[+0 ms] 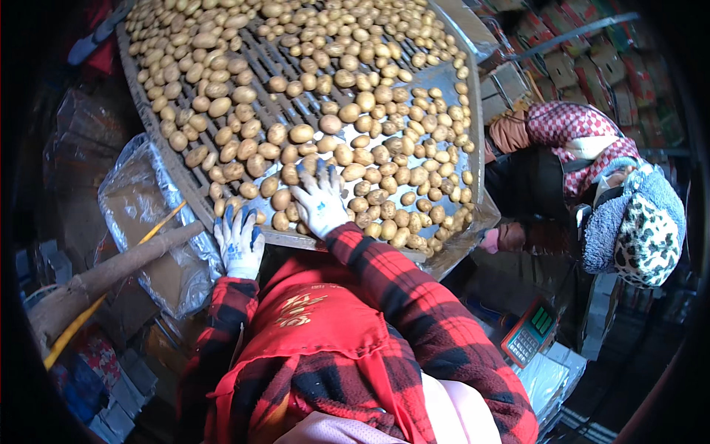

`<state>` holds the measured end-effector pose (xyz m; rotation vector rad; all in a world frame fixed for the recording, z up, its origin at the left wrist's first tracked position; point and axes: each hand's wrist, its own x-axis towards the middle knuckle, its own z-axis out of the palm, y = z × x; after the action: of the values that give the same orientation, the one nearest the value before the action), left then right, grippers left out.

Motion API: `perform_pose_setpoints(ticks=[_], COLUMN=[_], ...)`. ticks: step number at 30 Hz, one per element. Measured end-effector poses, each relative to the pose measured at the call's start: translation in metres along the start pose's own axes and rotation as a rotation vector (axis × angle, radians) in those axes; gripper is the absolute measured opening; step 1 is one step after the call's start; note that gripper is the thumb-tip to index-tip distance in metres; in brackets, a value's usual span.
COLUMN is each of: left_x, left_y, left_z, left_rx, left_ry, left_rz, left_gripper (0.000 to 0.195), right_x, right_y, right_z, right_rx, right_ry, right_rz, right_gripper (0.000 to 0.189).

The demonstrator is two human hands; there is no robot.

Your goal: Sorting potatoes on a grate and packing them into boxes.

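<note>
Many potatoes are spread over a sorting table with dark slats and a smooth metal sheet at its near and right side. My right hand, in a white work glove with blue fingertips, lies palm down among the potatoes near the front edge. Its fingers are spread and close on nothing; what lies under the palm is hidden. At the table's near left corner is my left hand, gloved alike. Its fingers are apart, reaching over the front rim beside a few potatoes.
A plastic-lined carton stands left of the table, with a thick pole crossing over it. At the right, a co-worker in a patterned hat is close to the table. A scale's keypad display and stacked cartons are also on that side.
</note>
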<state>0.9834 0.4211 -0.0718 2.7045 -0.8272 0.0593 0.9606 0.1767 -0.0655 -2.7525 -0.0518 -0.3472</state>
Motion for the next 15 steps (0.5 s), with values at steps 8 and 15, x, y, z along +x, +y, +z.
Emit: perform_pose_setpoints(ticks=[8,15], left_x=[0.0,0.007], left_y=[0.003,0.014], left_z=[-0.004,-0.022], left_rx=[0.042,0.074], left_ry=[-0.117,-0.219], left_rz=[-0.036,-0.091], left_gripper=[0.052,0.057], right_x=[0.018,0.008], right_y=[0.004,0.082], right_z=[-0.016,-0.093], right_rx=[0.15,0.127], right_ry=[-0.027,0.063], right_rz=[-0.016,0.224], right_gripper=[0.033,0.044])
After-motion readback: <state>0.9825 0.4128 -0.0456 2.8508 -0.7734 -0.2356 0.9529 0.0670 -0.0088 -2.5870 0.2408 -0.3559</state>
